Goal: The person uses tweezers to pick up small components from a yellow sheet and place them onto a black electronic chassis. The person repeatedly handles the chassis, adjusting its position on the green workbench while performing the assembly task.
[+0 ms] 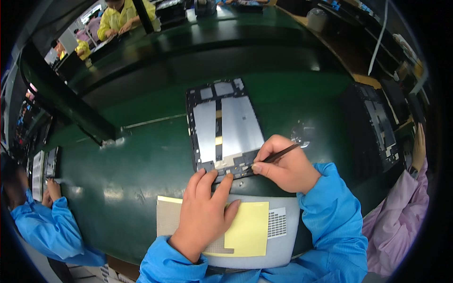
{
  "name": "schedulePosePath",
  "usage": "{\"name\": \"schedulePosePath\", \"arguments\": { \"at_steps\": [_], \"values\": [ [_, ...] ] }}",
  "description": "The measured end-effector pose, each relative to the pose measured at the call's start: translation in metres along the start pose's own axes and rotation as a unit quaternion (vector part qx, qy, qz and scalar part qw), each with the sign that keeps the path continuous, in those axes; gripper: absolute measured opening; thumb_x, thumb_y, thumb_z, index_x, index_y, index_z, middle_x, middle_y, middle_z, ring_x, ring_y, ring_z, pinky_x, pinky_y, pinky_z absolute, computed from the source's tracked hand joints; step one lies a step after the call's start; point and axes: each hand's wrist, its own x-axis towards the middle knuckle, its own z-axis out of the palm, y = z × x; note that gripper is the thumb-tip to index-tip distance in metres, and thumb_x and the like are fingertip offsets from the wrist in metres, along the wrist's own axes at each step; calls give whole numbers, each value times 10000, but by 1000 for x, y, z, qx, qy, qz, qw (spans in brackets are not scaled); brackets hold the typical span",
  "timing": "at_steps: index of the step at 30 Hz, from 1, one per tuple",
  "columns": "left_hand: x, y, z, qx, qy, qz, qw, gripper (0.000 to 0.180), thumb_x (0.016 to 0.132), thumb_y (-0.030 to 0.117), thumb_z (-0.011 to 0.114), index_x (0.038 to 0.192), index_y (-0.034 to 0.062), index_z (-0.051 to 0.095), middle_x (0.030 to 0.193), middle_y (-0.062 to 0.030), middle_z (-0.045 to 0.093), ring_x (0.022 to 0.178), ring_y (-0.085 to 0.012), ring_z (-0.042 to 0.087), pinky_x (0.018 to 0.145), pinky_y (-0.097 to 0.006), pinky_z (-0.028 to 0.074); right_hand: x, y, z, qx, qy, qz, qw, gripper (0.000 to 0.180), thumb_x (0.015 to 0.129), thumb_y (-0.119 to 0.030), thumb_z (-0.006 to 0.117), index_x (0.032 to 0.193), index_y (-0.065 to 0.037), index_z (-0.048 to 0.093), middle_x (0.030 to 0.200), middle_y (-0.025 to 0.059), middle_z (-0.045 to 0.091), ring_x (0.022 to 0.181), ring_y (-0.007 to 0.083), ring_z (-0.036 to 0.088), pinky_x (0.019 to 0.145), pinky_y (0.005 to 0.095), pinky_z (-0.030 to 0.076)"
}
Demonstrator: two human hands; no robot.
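An opened tablet housing (238, 122) lies on the green bench, silver plates inside its black frame and a dark ribbon strip (218, 125) down the middle. My left hand (203, 212) has its fingers spread, the tips resting on the housing's near edge. In my right hand (285, 167) is a pair of dark, slim tweezers (285, 150), pinched between thumb and fingers. Their working end is at the housing's near right corner, mostly hidden by my fingers. Beneath my left hand are a yellow sheet (252, 228) and a white label sheet (277, 223) on a pale grey pad (288, 250).
Other black device housings (377, 122) stand to the right, beside a person in a pink sleeve (398, 212). A blue-sleeved co-worker (54, 231) handles devices at the left. A dark post (71, 99) rises from the bench; a person in yellow (123, 21) works beyond.
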Motion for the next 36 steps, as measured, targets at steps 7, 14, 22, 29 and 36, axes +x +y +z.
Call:
{"name": "schedulePosePath", "arguments": {
  "at_steps": [7,14,22,29,36],
  "values": [
    [-2,1,-1,6,13,15,1000,529,724,228,747,1195,45,587,1225,-222,462,1177,-453,400,1001,-505,366,5,0,-9,17,69,-50,996,160,834,-38,698,899,-14,554,857,45,599,821,91,569,715,237,482],
    [-1,-4,6,-61,76,-30,995,758,741,176,760,1325,-95,359,1320,-283,365,1228,-425,379,1032,-450,352,5,14,-11,-212,222,-204,930,144,943,-154,551,1019,-36,588,923,174,611,848,357,583,752,401,476],
    [14,-20,12,-304,141,-255,907,720,820,76,701,1357,-155,282,1326,-257,432,1132,-288,538,947,-346,469,6,33,-4,-244,185,-83,948,259,848,-178,681,1021,-27,562,963,197,576,862,347,584,779,412,477],
    [24,-14,-5,-654,137,-271,693,196,912,46,552,1097,-3,506,953,-80,620,737,-129,590,503,-249,410,12,44,1,-41,134,-69,988,351,798,-215,748,985,9,553,769,80,582,678,144,547,629,298,467],
    [-3,-10,-26,-698,156,-257,650,211,910,48,463,1104,11,536,938,-85,657,697,-158,610,479,-256,425,18,51,2,15,87,-117,989,271,892,-248,664,947,1,569,780,77,593,704,134,549,644,304,468]
  ]
}}
